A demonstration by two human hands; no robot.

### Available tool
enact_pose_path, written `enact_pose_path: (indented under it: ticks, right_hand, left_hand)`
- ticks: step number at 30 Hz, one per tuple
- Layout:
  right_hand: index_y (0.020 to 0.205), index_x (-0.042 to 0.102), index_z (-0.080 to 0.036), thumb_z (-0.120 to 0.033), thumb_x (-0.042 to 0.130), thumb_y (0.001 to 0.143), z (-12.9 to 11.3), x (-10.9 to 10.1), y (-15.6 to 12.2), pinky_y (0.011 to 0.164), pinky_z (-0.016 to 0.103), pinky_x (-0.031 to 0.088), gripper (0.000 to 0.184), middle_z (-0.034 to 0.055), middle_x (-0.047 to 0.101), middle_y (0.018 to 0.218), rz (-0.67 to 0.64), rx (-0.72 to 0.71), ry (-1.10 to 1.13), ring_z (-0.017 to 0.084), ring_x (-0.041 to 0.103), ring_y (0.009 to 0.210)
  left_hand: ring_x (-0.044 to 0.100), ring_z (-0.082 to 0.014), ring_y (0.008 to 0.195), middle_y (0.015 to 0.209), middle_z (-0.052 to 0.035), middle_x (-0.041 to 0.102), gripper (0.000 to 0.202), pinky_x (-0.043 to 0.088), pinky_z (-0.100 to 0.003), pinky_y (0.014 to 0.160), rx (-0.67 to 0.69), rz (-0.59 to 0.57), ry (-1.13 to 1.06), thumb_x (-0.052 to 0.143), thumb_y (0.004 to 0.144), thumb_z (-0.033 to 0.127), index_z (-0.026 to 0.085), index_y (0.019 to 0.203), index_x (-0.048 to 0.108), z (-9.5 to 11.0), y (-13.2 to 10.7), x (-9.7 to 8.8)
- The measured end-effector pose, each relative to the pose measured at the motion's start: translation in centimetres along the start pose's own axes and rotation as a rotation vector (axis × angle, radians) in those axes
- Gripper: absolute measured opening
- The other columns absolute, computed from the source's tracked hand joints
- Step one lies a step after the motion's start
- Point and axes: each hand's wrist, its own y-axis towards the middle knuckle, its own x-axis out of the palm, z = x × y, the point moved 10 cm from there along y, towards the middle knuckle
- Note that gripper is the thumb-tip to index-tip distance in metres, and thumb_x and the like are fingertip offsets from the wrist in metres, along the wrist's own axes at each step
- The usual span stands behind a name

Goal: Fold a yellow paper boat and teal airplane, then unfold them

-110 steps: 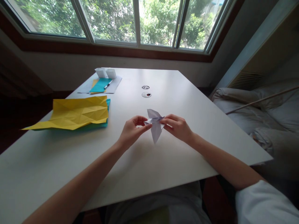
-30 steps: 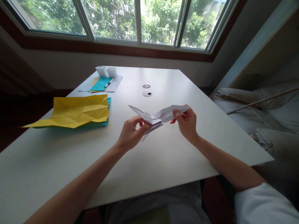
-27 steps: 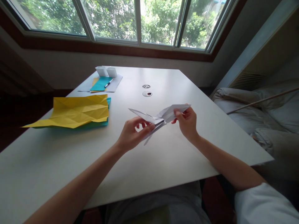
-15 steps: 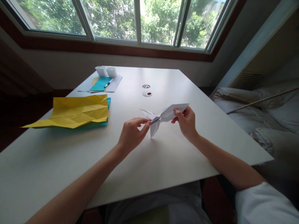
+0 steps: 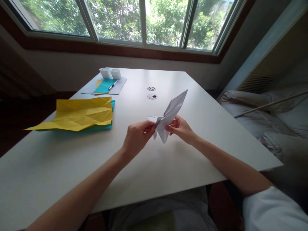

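Above the white table [image 5: 134, 179], a folded white paper figure [image 5: 172, 107] with pointed, wing-like flaps is held between both hands. My left hand [image 5: 138, 136] is closed, thumb and forefinger pinching the narrow folded middle at its left side. At its right, my right hand [image 5: 180, 129] grips a lower flap near the middle between thumb and fingers. One long flap points up and away to the right, and another hangs down toward the table. The fingertips hide part of the folds at the centre.
Creased yellow paper [image 5: 84, 114] lies over teal paper [image 5: 113, 110] on the left. Farther back are white paper boxes [image 5: 116, 74], a teal sheet [image 5: 105, 86] and a pen [image 5: 113, 85] on white paper. Two round inserts [image 5: 152, 96] sit mid-table. A cushioned seat [image 5: 243, 106] stands at right.
My right hand has shifted left and down from the outer tip of the long flap to a flap near the middle. The long flap now points more upward. My left hand keeps its pinch.
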Motion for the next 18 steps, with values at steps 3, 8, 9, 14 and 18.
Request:
enact_pose_path:
  ticks: [3,8,9,14,18]
  right_hand:
    - [0.084,0.062,-0.015,-0.037,0.072,0.064,0.8,1.2,-0.2,0.056,0.025,0.049,0.031,0.0016,0.065,0.075,-0.080,0.039,-0.034,0.014,0.060,0.067]
    - [0.083,0.066,-0.016,-0.037,0.072,0.065,1.2,1.1,-0.1,0.055,0.025,0.048,0.028,0.0018,0.067,0.075,-0.116,0.046,-0.017,0.015,0.061,0.067]
    - [0.084,0.066,-0.016,-0.037,0.072,0.065,1.3,1.2,-0.1,0.056,0.025,0.049,0.028,0.0018,0.067,0.077,-0.133,0.050,-0.003,0.015,0.062,0.068]
    - [0.091,0.064,-0.018,-0.035,0.073,0.065,1.1,1.4,0.0,0.063,0.028,0.051,0.033,0.0021,0.069,0.082,-0.195,0.055,0.041,0.017,0.063,0.074]
    - [0.092,0.059,-0.017,-0.038,0.071,0.067,1.0,0.9,0.1,0.061,0.029,0.051,0.035,0.0018,0.067,0.077,-0.177,0.026,-0.020,0.017,0.062,0.071]
  left_hand:
    - [0.064,-0.0122,0.065,0.072,-0.0006,0.069,0.014,0.049,-0.018,0.063,0.053,-0.053,0.006,0.055,0.080,0.026,0.017,0.081,0.066,0.7,-0.1,0.4]
    - [0.063,-0.0129,0.069,0.078,-0.0024,0.069,0.015,0.046,-0.020,0.065,0.195,-0.054,0.173,0.052,0.083,0.025,0.019,0.085,0.066,1.4,-0.2,-0.1]
    - [0.063,-0.0134,0.071,0.081,-0.0030,0.070,0.016,0.046,-0.020,0.067,0.225,-0.048,0.209,0.051,0.084,0.025,0.020,0.087,0.065,1.5,-0.2,-0.2]
    - [0.061,-0.0152,0.080,0.088,-0.0056,0.068,0.020,0.046,-0.024,0.073,0.309,0.005,0.312,0.047,0.087,0.027,0.020,0.093,0.065,1.5,0.1,-1.1]
    - [0.059,-0.0141,0.076,0.084,-0.0052,0.065,0.019,0.046,-0.024,0.070,0.343,0.052,0.339,0.048,0.086,0.026,0.019,0.091,0.065,1.8,0.1,-1.5]
